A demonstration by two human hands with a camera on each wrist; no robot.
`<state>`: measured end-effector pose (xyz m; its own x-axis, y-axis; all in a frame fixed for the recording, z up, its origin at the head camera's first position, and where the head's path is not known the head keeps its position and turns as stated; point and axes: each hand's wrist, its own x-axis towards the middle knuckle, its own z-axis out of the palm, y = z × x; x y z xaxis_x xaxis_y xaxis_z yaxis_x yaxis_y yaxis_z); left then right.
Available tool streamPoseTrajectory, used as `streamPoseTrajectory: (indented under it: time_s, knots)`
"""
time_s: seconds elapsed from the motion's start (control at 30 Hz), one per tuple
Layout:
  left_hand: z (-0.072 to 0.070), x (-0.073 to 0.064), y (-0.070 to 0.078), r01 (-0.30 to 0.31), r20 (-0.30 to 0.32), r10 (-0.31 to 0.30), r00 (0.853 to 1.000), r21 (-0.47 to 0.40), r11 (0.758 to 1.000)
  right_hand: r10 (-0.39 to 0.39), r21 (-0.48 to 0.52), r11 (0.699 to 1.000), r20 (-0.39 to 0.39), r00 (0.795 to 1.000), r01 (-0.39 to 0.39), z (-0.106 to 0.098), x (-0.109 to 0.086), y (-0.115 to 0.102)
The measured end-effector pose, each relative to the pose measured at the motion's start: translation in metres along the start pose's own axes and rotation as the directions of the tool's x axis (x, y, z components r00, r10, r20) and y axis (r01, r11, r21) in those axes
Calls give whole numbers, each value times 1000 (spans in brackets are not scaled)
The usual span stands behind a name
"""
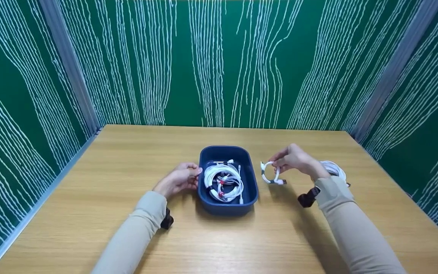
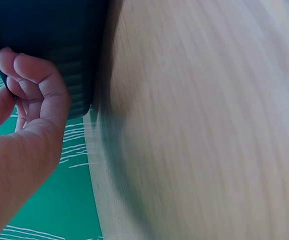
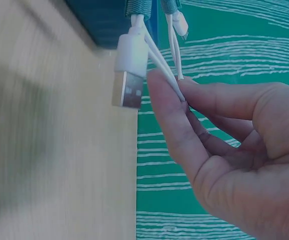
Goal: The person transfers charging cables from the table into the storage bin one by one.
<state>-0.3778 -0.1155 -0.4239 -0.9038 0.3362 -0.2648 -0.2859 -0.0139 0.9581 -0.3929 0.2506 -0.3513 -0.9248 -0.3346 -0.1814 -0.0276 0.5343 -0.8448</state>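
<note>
A dark blue bin (image 1: 228, 209) stands on the table with several coiled white cables (image 1: 213, 177) inside, some bound with red ties. My left hand (image 1: 181, 177) grips its left rim, thumb over the edge and fingers against the outer wall (image 2: 74, 75). Right of the bin, my right hand (image 1: 293, 160) pinches a small coiled white USB cable (image 1: 263, 176) between thumb and fingers, above the table. In the right wrist view, the cable's USB plug (image 3: 130, 72) hangs beside the fingertips, and dark ties (image 3: 138, 7) bind the loop.
Another coiled white cable (image 1: 335, 169) lies on the table (image 1: 165, 243) to the right, partly hidden behind my right wrist. Green panels (image 1: 242, 76) with white streaks enclose the back and sides, with grey posts (image 1: 397, 68) at the corners.
</note>
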Motion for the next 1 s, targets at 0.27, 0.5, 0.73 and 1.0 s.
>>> streamPoseTrajectory:
  time_s: [0.27, 0.5, 0.73, 1.0]
  knots:
    - [-1, 1, -2, -15, 27, 15, 1000, 5, 1000, -19, 34, 999, -11, 1000, 19, 14, 10, -15]
    - [0, 0, 0, -9, 8, 9, 1000, 0, 1000, -32, 60, 998, -40, 999, 35, 28, 22, -25]
    - [0, -2, 2, -12, 14, 12, 1000, 4, 1000, -53, 105, 993, -80, 995, 61, 44, 31, -33]
    - [0, -3, 1, -19, 23, 19, 1000, 0, 1000, -65, 205, 974, -127, 990, 91, 59, 38, -44]
